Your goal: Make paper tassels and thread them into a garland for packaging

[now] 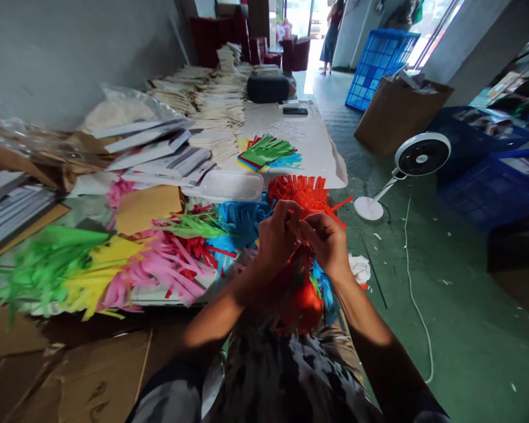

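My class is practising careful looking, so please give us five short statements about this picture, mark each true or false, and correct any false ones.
1. The left hand and right hand are close together, with fingers bent. True.
2. The white fan stands on the table. False: it stands on the floor, to the right of the table.
3. Yellow fringed paper lies between green fringed paper and pink fringed paper. True.
4. The tall blue crate is nearer the camera than the fan. False: it stands farther away.
5. A plastic container lies on the table, just beyond some blue fringed paper. True.
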A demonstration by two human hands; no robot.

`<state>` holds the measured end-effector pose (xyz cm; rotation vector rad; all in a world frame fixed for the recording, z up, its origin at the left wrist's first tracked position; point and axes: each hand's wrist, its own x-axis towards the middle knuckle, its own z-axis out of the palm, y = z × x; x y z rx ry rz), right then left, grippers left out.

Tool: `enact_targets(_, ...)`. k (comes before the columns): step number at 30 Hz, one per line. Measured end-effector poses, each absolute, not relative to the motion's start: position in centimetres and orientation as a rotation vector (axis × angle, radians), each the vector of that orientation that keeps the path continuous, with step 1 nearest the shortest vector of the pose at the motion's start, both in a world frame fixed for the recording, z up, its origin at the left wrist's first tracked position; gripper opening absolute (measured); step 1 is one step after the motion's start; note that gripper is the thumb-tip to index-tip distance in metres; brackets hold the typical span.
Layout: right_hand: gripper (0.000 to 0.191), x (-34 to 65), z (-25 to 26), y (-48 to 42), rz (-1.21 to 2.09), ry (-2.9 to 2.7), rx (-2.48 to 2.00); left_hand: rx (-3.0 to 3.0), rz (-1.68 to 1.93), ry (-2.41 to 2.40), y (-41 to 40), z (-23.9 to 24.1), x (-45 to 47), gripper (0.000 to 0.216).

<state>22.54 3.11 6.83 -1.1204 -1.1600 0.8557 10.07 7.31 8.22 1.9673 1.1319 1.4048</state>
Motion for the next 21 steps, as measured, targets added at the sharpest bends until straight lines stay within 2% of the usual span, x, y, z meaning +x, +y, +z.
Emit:
enact_targets(3, 0.033, 22.6, 6.8, 3.2, 0.837, -1.169, -1.128, 1.912, 1.355, 1.058, 7.9, 8.0, 9.9, 0.017)
enact_targets(11, 0.027, 22.8, 7.0, 3.1, 0.812, -1.142, -1.158, 1.412, 1.076, 0.790, 9.8, 8.2, 8.0, 0.051)
enact_targets(16, 0.024, 22.8, 6.8, 3.1, 0.821, -1.141, -1.132, 1.377, 0.884, 0.680, 9.9, 8.1, 6.4, 0.033)
enact_targets(21, 0.027, 22.8, 6.9, 3.2, 0.802, -1.157, -1.159, 1.430, 1.135, 0.730, 9.9, 7.7, 6.6, 0.018)
